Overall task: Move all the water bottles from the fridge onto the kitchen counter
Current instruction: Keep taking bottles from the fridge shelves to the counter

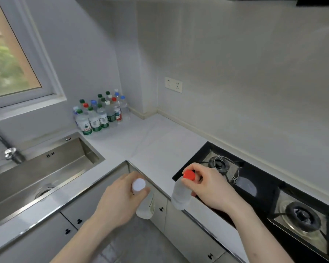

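My left hand (118, 198) grips a clear water bottle with a white cap (145, 205) by its neck, in the air in front of the counter's inner corner. My right hand (209, 188) pinches the neck of a second clear bottle with a red cap (180, 194), hanging just off the counter edge beside the stove. Several water bottles (101, 114) with green, blue, red and white caps stand clustered in the far corner of the white kitchen counter (156, 147). The fridge is out of view.
A steel sink (46, 168) with a tap (11, 154) lies at the left. A black gas stove (264, 192) with two burners fills the right. A wall socket (173, 84) sits above the counter. Cabinet doors (190, 234) run below, and a window (10, 59) is at upper left.
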Tool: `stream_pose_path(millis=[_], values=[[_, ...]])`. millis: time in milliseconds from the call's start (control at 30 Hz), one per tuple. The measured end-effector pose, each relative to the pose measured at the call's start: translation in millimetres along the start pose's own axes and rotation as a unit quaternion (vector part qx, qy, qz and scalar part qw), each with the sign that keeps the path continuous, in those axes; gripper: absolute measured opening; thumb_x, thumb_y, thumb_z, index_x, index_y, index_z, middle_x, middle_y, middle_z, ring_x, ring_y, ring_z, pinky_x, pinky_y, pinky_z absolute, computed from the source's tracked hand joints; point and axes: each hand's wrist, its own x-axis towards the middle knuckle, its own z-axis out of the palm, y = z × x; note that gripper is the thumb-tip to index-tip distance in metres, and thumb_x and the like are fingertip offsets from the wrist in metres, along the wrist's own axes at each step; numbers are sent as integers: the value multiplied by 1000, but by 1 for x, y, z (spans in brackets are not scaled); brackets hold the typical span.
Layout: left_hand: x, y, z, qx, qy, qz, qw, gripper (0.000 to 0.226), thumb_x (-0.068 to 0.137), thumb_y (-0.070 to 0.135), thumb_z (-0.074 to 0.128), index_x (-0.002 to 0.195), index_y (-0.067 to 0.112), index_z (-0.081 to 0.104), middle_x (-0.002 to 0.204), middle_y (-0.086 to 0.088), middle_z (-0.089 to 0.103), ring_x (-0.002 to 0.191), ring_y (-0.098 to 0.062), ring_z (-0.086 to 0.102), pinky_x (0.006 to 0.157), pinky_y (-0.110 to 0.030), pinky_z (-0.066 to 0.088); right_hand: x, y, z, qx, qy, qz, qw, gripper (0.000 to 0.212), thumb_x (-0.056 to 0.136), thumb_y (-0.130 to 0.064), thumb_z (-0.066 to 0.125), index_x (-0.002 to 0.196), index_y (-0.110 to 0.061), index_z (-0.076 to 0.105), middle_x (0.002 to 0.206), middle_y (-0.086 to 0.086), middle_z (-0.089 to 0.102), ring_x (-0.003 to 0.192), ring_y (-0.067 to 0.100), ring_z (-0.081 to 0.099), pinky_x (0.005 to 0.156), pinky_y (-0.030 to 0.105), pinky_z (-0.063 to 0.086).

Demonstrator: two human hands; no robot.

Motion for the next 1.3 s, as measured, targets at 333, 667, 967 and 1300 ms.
stream_pose_path(millis=[333,667,967,1300], values=[[51,-31,-19,-5,50,-51,997,11,91,49,64,93,40,58,87,17,63,82,-3,58,78,-29,50,98,-10,20,24,-46,-42,998,6,94,-44,70,97,-39,66,76,-2,65,65,7,73,76,35,58],[152,-50,-33,16,84,-82,993,14,91,55,62,95,42,58,88,18,65,81,-3,60,74,-30,52,229,-5,20,32,-92,-80,992,13,93,-51,70,98,-41,65,87,-6,71,72,9,73,78,37,62],[219,-66,-44,22,122,-133,983,13,91,51,64,97,40,58,92,18,66,79,-6,62,73,-31,52,330,-9,21,14,-115,-113,987,17,90,-53,72,100,-42,64,86,-9,70,72,7,72,76,32,60],[273,-120,-68,30,114,-175,977,13,91,52,62,96,40,58,92,19,65,84,-5,62,78,-35,53,400,-34,48,13,-157,-114,981,15,93,-52,70,103,-42,65,90,-8,70,72,7,73,77,31,61]])
